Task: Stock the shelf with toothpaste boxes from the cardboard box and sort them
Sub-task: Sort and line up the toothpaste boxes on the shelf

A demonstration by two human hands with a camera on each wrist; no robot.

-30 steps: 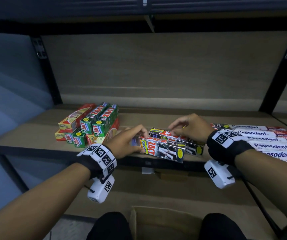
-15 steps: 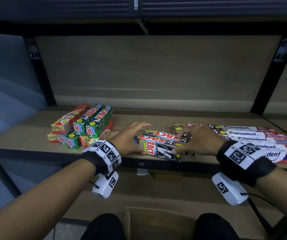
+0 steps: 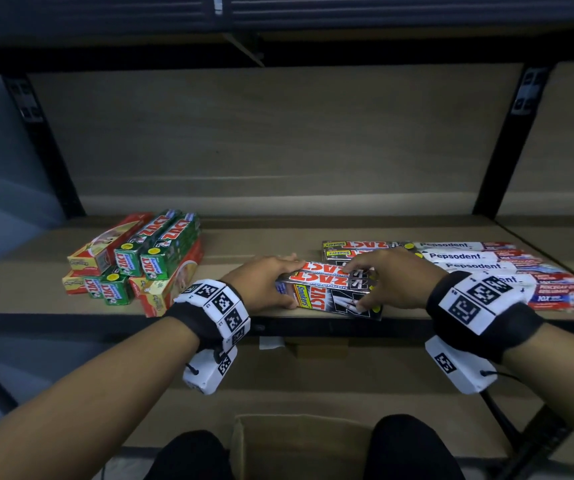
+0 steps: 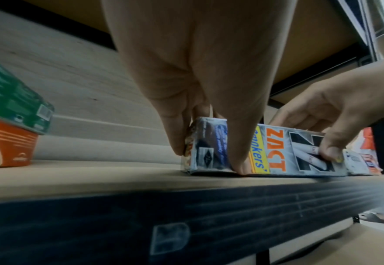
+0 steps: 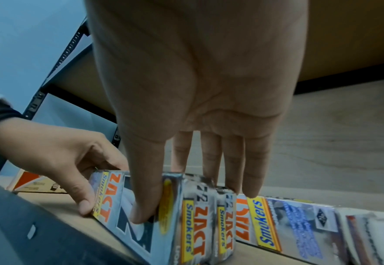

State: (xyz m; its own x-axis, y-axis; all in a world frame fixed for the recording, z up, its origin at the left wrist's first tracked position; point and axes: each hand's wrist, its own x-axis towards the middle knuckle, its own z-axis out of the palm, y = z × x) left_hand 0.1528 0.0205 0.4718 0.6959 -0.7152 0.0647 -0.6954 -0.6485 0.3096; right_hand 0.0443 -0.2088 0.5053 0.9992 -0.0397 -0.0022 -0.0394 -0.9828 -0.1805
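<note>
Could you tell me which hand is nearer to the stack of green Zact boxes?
Left. The left hand grips the Zact Smokers boxes just right of the green Zact boxes; the right hand holds their far end.

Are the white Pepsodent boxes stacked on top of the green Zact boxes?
No: the white Pepsodent boxes lie far right, the green Zact boxes far left.

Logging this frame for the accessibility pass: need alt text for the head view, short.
Both hands, left hand and right hand, grip a bundle of black Zact Smokers boxes at the front edge of a wooden shelf. Green and red boxes sit stacked to the left, white Pepsodent boxes to the right.
</note>
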